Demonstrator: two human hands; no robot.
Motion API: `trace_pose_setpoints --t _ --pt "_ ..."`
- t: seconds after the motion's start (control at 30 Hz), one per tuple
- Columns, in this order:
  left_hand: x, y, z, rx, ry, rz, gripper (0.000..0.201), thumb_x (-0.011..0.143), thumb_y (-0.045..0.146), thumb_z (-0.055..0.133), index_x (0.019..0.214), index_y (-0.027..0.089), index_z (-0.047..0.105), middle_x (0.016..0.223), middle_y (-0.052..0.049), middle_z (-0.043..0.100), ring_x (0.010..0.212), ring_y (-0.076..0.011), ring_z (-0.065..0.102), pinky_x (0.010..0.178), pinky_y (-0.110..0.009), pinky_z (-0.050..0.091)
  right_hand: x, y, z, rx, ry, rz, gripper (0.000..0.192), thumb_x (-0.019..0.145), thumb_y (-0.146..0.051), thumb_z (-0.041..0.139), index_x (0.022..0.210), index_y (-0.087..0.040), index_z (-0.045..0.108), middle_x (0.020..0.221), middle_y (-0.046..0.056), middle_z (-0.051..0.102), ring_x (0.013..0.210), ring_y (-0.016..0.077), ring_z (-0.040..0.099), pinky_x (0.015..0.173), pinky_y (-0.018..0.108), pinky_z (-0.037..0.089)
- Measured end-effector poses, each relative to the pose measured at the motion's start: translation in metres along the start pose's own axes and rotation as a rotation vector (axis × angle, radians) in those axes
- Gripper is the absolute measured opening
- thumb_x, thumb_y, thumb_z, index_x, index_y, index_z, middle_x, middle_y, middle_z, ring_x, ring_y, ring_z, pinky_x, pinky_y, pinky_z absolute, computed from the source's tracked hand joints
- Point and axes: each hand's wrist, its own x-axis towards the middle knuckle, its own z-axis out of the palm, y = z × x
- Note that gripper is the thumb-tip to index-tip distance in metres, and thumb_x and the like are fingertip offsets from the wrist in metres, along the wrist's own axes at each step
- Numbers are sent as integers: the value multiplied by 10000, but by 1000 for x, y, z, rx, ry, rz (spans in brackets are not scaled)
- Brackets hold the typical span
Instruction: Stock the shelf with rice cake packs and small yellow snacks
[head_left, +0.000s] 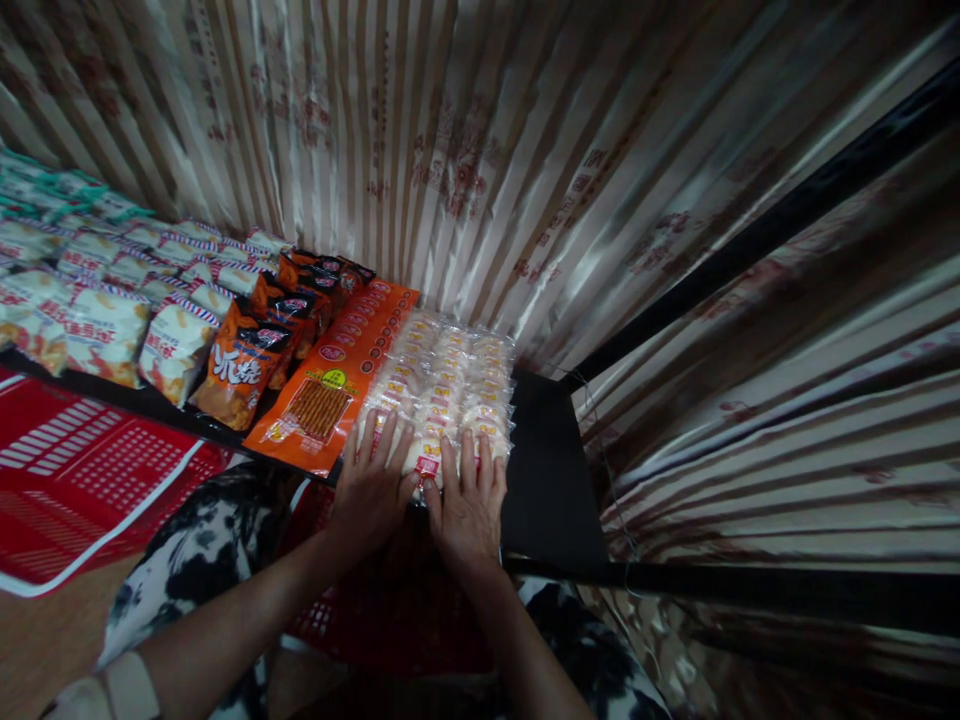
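Rows of clear packets of whitish snacks lie on the black shelf, several deep from front to back. My left hand rests on the front left packets, its fingers stretched out and apart. On the front right packets lies my right hand, also with fingers spread and flat. Both thumbs come close together at a front packet with a red label. Just left of the packets, a large orange bag with a picture of brown sticks lies flat, near my left hand.
Orange snack bags and white snack bags stand in rows farther left, with green packets beyond. A red basket is at lower left. Patterned curtain hangs behind; a black pole slants at right.
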Motion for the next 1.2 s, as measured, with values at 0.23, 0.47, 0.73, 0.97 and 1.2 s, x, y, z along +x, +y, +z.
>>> trace_pose_setpoints --t 0.23,0.47,0.73,0.97,1.2 --pt "0 2 -3 -2 17 -20 560 881 407 477 1369 136 449 1472 -157 364 1406 -385 164 1107 -570 243 0 -1 -5 7 -5 14 504 933 -360 442 1407 -194 399 1539 149 198 1424 338 60 1083 581 189" --pt "-1 1 -3 -27 46 -26 554 875 374 487 1378 146 436 1480 -175 341 1411 -381 151 1097 -582 249 0 0 -11 22 20 38 512 928 -404 447 1402 -215 410 1557 150 109 1420 364 54 1070 595 202" --pt "16 4 -14 -63 93 22 499 864 344 524 1339 194 494 1475 -160 354 1405 -392 166 1092 -601 243 21 13 -15 -22 54 94 567 897 -476 470 1395 -210 422 1540 172 165 1408 405 23 1044 628 206" --pt "35 -4 -6 -72 89 96 524 843 420 547 1323 215 513 1449 -151 403 1401 -385 190 1091 -615 223 28 28 -12 -71 5 70 621 858 -524 510 1400 -238 410 1507 162 269 1401 415 70 1020 652 215" --pt "37 -5 3 -78 87 102 518 848 380 529 1334 203 499 1456 -150 392 1402 -355 217 1105 -584 228 29 27 -5 -53 9 86 605 875 -514 484 1397 -217 414 1497 179 278 1386 388 171 1018 583 280"
